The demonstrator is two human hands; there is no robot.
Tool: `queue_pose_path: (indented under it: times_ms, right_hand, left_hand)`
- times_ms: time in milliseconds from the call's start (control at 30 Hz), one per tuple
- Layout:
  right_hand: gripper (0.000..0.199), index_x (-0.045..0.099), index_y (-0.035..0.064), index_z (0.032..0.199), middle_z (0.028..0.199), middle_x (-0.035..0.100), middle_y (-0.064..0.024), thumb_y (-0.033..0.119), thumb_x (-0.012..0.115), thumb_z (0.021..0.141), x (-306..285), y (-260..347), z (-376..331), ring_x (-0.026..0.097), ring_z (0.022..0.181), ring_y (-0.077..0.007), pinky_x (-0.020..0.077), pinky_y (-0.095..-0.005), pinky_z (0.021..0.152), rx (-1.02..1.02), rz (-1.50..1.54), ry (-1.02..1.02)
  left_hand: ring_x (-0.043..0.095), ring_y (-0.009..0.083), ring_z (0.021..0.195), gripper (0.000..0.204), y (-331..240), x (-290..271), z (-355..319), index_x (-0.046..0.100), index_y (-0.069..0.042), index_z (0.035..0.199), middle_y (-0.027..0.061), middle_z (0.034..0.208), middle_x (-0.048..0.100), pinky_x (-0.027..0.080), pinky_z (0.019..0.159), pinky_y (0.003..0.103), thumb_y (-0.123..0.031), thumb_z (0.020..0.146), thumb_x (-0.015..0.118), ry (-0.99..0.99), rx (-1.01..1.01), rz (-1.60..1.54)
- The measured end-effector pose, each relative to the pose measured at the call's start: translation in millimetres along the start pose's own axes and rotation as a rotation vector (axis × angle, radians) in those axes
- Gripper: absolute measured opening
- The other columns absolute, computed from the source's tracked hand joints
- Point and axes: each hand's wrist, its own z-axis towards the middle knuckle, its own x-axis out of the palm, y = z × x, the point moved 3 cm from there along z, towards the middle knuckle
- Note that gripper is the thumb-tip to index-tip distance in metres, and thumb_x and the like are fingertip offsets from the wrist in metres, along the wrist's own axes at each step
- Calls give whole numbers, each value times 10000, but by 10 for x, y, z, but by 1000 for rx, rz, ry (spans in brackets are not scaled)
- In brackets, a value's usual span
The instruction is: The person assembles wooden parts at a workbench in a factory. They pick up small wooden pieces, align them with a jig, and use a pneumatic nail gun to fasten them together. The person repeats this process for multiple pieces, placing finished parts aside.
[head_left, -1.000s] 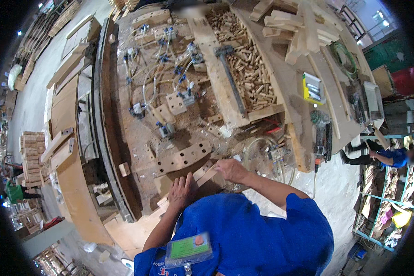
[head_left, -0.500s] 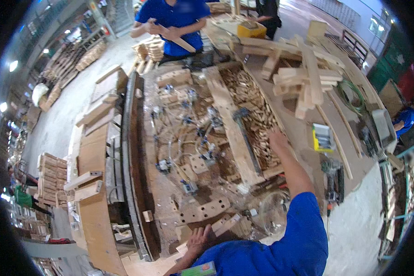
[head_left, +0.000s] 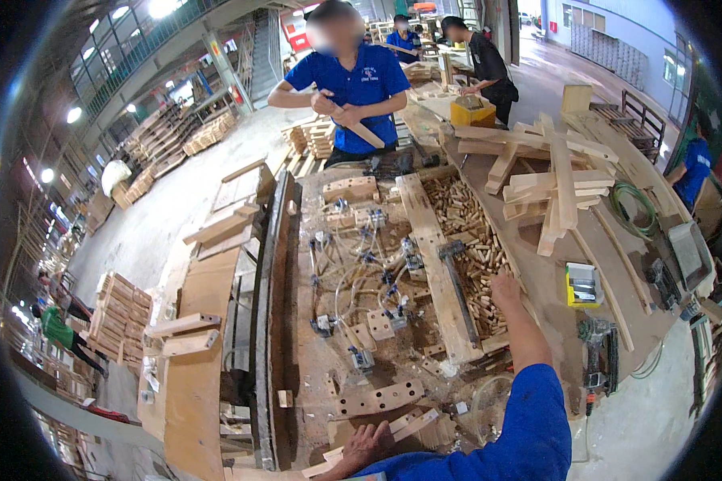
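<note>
My right hand (head_left: 504, 289) reaches into a long bin of short wooden dowels (head_left: 480, 240), its fingers drawn together at the near right side. Whatever they pinch is too small to make out. Low in the view, my left hand (head_left: 367, 443) is closed over a pale wooden strip (head_left: 415, 425), which shows on both sides of it. Just beyond lies a curved wooden piece with drilled holes (head_left: 377, 398). A hammer (head_left: 455, 276) rests on the holed plank (head_left: 437, 268) along the bin's left side.
Clear hoses and small metal fittings (head_left: 369, 256) spread over the bench's middle. A dark metal rail (head_left: 273, 321) borders it on the left. Rightward are stacked wood pieces (head_left: 557, 184), a yellow box (head_left: 583, 284) and a power tool (head_left: 596, 353). Across the bench stands a co-worker (head_left: 353, 96) holding wood.
My view has tilted up and shifted, so the bench sits lower and further right. My right hand stays at the dowels and my left hand stays on the strip.
</note>
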Motion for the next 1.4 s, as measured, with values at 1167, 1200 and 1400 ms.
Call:
queue_pose_path:
  times_ms: [1167, 1200, 1400]
  right_hand:
    - [154, 654, 33, 1021, 972, 622, -184, 170, 652, 949, 811, 1069, -2939, 632, 932, -407, 526, -501, 833, -377, 746, 441]
    - [157, 647, 33, 1021, 970, 622, -184, 175, 648, 954, 818, 1083, -2946, 633, 931, -409, 526, -503, 833, -374, 725, 447]
    - [169, 615, 35, 1003, 947, 623, -194, 201, 632, 973, 816, 1140, -2918, 642, 926, -421, 524, -513, 817, -350, 720, 441]
  left_hand:
    - [594, 360, 1037, 810, 74, 270, 263, 494, -119, 1457, 160, 1112, 601, 507, 860, 479, -393, 766, 815, -44, 21, -65]
    - [594, 361, 1035, 811, 77, 279, 260, 491, -119, 1458, 159, 1109, 602, 508, 861, 480, -389, 766, 816, -56, 24, -60]
    - [593, 361, 1016, 808, 93, 292, 260, 469, -113, 1465, 147, 1090, 603, 507, 858, 481, -373, 777, 805, -68, 42, -65]
